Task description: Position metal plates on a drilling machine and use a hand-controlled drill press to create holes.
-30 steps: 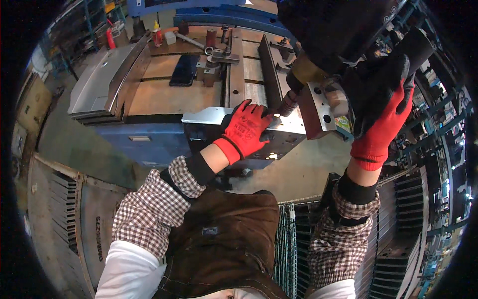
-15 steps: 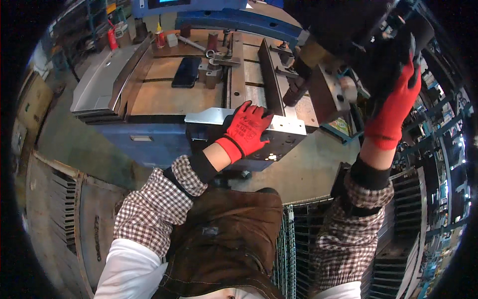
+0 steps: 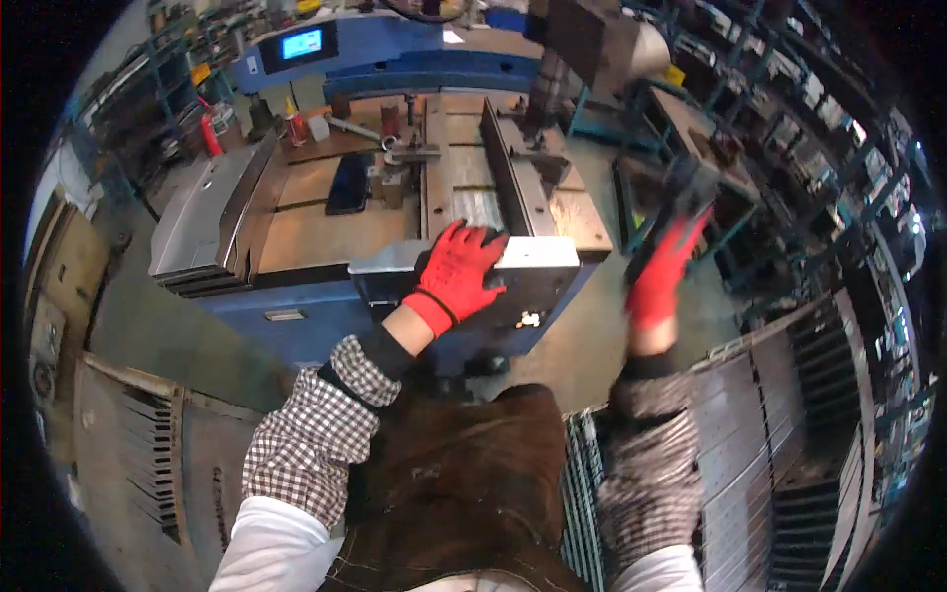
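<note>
My left hand (image 3: 458, 273), in a red glove with dark fingertips, grips the top edge of a long bent metal plate (image 3: 541, 254). Its fingers lie over the bright upper face and the thumb is on the front side. This plate sits across the front end of the machine table, against a long steel bar (image 3: 505, 170) that runs away from me. My right hand (image 3: 671, 259), gloved the same way, is in mid-air to the right of the table, apart from the plate. Motion smears its fingers.
Stacked bent sheet parts (image 3: 202, 237) lie at the table's left end. A dark phone (image 3: 348, 185), a wrench (image 3: 355, 128), clamps (image 3: 409, 155) and a red bottle (image 3: 296, 125) lie behind. A machine head (image 3: 602, 44) hangs at the back right. Pallets flank me.
My right hand has come down and left, away from the machine head, which now stands farther back. The left hand stays on the plate. My view has shifted, showing the lit screen.
</note>
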`<action>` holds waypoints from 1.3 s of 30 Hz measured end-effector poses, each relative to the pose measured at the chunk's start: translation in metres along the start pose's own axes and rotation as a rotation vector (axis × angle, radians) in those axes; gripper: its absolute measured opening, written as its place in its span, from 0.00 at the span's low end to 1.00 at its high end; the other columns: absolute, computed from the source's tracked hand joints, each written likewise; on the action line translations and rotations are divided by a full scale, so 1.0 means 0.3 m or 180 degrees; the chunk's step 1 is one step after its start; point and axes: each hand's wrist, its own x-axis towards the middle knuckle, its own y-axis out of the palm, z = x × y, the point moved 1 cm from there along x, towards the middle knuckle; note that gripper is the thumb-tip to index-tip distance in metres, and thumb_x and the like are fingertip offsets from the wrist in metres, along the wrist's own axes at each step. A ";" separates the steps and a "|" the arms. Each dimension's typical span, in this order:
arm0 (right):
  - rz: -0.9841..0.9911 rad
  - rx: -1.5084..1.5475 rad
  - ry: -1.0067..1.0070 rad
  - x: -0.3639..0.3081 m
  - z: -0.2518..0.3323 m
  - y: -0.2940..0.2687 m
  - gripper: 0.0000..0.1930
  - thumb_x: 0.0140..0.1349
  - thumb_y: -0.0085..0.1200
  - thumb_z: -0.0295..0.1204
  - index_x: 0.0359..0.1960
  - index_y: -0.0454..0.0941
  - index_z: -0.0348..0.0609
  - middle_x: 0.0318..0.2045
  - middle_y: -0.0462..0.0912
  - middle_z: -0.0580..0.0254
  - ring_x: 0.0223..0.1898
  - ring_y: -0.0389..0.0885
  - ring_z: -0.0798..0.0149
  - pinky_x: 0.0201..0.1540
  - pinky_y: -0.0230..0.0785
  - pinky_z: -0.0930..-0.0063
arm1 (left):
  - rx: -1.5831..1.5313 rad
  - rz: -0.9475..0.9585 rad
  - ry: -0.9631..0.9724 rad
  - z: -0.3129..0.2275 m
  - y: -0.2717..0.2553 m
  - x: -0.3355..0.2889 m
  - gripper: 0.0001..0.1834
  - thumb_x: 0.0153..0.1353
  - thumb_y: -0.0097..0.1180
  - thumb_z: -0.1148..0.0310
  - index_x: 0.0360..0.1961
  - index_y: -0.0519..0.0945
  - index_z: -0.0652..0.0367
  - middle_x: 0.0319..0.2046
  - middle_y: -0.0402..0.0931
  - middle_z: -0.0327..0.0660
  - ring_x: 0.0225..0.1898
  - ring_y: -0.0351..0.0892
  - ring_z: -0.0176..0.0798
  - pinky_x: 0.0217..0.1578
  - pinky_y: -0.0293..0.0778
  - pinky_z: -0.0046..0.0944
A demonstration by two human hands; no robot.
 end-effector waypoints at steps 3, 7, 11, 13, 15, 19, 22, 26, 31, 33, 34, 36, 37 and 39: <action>0.0201 0.0349 0.0665 -0.368 -0.272 0.179 0.29 0.70 0.51 0.35 0.70 0.64 0.38 0.63 0.73 0.46 0.63 0.74 0.51 0.64 0.66 0.60 | 0.0014 0.0016 0.0107 -0.021 -0.002 0.021 0.42 0.48 0.71 0.50 0.64 0.74 0.52 0.60 0.73 0.51 0.64 0.70 0.55 0.73 0.55 0.54; 0.0012 0.0513 0.0665 -0.516 -0.459 0.252 0.30 0.69 0.52 0.33 0.71 0.62 0.39 0.64 0.71 0.45 0.64 0.72 0.49 0.65 0.65 0.58 | -0.0461 -0.0422 0.0533 0.011 -0.079 0.003 0.47 0.49 0.72 0.53 0.70 0.69 0.53 0.66 0.67 0.55 0.69 0.63 0.60 0.73 0.54 0.56; -0.0193 0.0156 0.1005 -0.509 -0.370 0.213 0.21 0.68 0.52 0.33 0.59 0.76 0.36 0.45 0.84 0.45 0.47 0.83 0.52 0.52 0.74 0.60 | -0.0587 -0.1321 -0.0813 0.215 -0.190 -0.276 0.54 0.47 0.76 0.59 0.74 0.61 0.58 0.71 0.60 0.58 0.74 0.54 0.63 0.73 0.54 0.56; -0.0083 0.0281 0.1089 -0.480 -0.240 0.211 0.18 0.67 0.53 0.33 0.54 0.80 0.36 0.39 0.85 0.48 0.41 0.82 0.55 0.48 0.74 0.61 | -0.1404 -0.1508 -0.1218 0.470 -0.092 -0.584 0.53 0.51 0.74 0.64 0.75 0.58 0.60 0.73 0.58 0.55 0.75 0.55 0.59 0.73 0.55 0.54; -0.0080 0.0339 0.1243 -0.446 -0.117 0.122 0.16 0.68 0.54 0.33 0.50 0.81 0.35 0.35 0.84 0.54 0.37 0.81 0.61 0.44 0.74 0.64 | -0.3655 -0.1111 -0.1973 0.474 0.012 -0.773 0.47 0.57 0.70 0.68 0.75 0.58 0.62 0.73 0.60 0.50 0.73 0.61 0.54 0.71 0.60 0.51; 0.0619 0.0902 0.1738 -0.219 0.141 -0.038 0.18 0.71 0.55 0.38 0.47 0.82 0.31 0.33 0.83 0.67 0.34 0.78 0.71 0.41 0.72 0.71 | -0.5750 -0.0908 -0.2384 0.259 -0.072 -0.701 0.29 0.65 0.63 0.66 0.66 0.71 0.63 0.58 0.77 0.45 0.59 0.77 0.45 0.60 0.73 0.43; 0.1318 0.0723 0.1559 -0.021 0.261 -0.061 0.23 0.73 0.51 0.44 0.50 0.81 0.31 0.40 0.85 0.59 0.40 0.80 0.67 0.47 0.72 0.68 | -0.5993 -0.1214 -0.2453 0.253 -0.155 -0.557 0.18 0.69 0.58 0.63 0.56 0.80 0.62 0.50 0.83 0.42 0.52 0.82 0.40 0.55 0.78 0.42; 0.1567 0.0015 0.0315 0.191 0.198 0.070 0.28 0.75 0.45 0.49 0.54 0.78 0.32 0.48 0.85 0.45 0.50 0.82 0.58 0.55 0.71 0.64 | -0.5601 -0.0979 -0.2140 0.593 -0.133 -0.308 0.17 0.70 0.58 0.61 0.54 0.82 0.59 0.45 0.85 0.41 0.46 0.85 0.40 0.51 0.81 0.42; 0.0989 -0.1525 0.0237 0.383 -0.068 0.115 0.26 0.75 0.42 0.48 0.48 0.81 0.35 0.44 0.84 0.37 0.49 0.82 0.40 0.51 0.72 0.57 | -0.5692 -0.0444 -0.2288 0.716 -0.018 -0.040 0.15 0.67 0.62 0.63 0.50 0.83 0.58 0.42 0.85 0.38 0.42 0.86 0.38 0.46 0.82 0.41; 0.0856 -0.1475 0.0385 0.392 -0.081 0.125 0.29 0.73 0.43 0.52 0.43 0.82 0.33 0.39 0.84 0.37 0.45 0.83 0.38 0.49 0.72 0.55 | -0.5702 -0.0353 -0.2325 0.690 -0.029 -0.038 0.12 0.66 0.63 0.64 0.47 0.85 0.58 0.40 0.85 0.36 0.41 0.84 0.34 0.46 0.80 0.37; 0.0983 -0.1378 0.0508 0.370 -0.075 0.143 0.30 0.72 0.46 0.54 0.43 0.83 0.34 0.40 0.85 0.37 0.45 0.83 0.39 0.49 0.72 0.56 | -0.5610 -0.0338 -0.2417 0.680 -0.046 -0.065 0.11 0.66 0.63 0.64 0.46 0.85 0.58 0.39 0.85 0.35 0.41 0.84 0.33 0.46 0.79 0.36; 0.0954 -0.0968 0.0814 0.311 -0.026 0.204 0.30 0.71 0.47 0.55 0.43 0.84 0.35 0.37 0.86 0.41 0.43 0.84 0.43 0.48 0.72 0.57 | -0.5286 -0.0397 -0.2483 0.689 -0.084 -0.119 0.11 0.67 0.62 0.63 0.44 0.85 0.58 0.38 0.85 0.34 0.38 0.84 0.33 0.43 0.80 0.36; 0.0934 -0.0815 0.0948 0.287 0.008 0.226 0.31 0.71 0.48 0.56 0.42 0.84 0.35 0.36 0.86 0.42 0.42 0.85 0.44 0.47 0.72 0.58 | -0.5100 -0.0405 -0.2459 0.709 -0.086 -0.144 0.11 0.68 0.62 0.62 0.44 0.85 0.58 0.38 0.85 0.35 0.37 0.84 0.33 0.42 0.80 0.36; 0.0812 -0.0902 0.1034 0.271 0.017 0.237 0.30 0.71 0.48 0.55 0.41 0.84 0.34 0.35 0.86 0.42 0.42 0.85 0.45 0.47 0.72 0.56 | -0.4692 -0.0325 -0.2311 0.740 -0.082 -0.158 0.13 0.68 0.62 0.60 0.45 0.84 0.57 0.38 0.85 0.35 0.37 0.84 0.34 0.40 0.80 0.38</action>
